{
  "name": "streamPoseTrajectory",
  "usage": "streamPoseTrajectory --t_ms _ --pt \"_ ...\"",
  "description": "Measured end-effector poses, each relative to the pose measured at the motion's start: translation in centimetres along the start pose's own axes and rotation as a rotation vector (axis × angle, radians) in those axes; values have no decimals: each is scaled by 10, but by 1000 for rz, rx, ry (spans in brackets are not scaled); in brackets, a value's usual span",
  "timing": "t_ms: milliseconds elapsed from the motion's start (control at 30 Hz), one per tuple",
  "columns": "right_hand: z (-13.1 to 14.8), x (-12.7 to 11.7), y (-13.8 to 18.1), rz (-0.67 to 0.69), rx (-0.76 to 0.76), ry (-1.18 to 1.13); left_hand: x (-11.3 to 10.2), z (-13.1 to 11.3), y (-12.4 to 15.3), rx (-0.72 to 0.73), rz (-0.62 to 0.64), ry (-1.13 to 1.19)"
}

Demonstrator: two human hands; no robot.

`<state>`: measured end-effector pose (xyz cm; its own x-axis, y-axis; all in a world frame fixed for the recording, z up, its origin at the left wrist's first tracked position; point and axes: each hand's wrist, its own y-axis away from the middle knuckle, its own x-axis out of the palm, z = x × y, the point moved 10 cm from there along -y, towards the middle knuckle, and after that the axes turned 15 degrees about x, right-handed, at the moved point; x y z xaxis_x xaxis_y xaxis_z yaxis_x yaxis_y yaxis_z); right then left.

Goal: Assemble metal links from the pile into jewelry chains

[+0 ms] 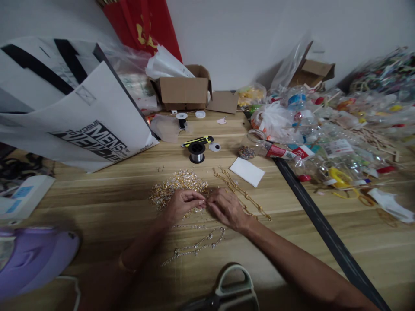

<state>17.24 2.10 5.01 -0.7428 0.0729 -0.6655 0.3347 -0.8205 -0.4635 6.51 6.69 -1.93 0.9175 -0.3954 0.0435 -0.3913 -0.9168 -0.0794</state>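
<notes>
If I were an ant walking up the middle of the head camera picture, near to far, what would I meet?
Scissors, beaded silver chain, left hand and right hand side by side, silver wire spool, white-topped dark spool, cardboard box.

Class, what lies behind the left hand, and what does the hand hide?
Behind the left hand spreads a pile of small gold- and silver-coloured pieces; farther back stands a wire spool. Whatever lies directly under the hand is covered.

- Makeshift jewellery workshop, my wooden table [285,207]
- Wire spool [197,157], utility knife [197,141]: mid-table
- Loose metal links [184,181]: before me
- Cardboard box [183,91], plastic bottles [339,148]: towards far edge
</notes>
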Motion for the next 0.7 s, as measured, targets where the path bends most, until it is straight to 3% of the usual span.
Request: streamPoseTrajectory --t_ms 700 --pt "-3 5 0 20 6 39 -2 -1 0 61 -2 -45"
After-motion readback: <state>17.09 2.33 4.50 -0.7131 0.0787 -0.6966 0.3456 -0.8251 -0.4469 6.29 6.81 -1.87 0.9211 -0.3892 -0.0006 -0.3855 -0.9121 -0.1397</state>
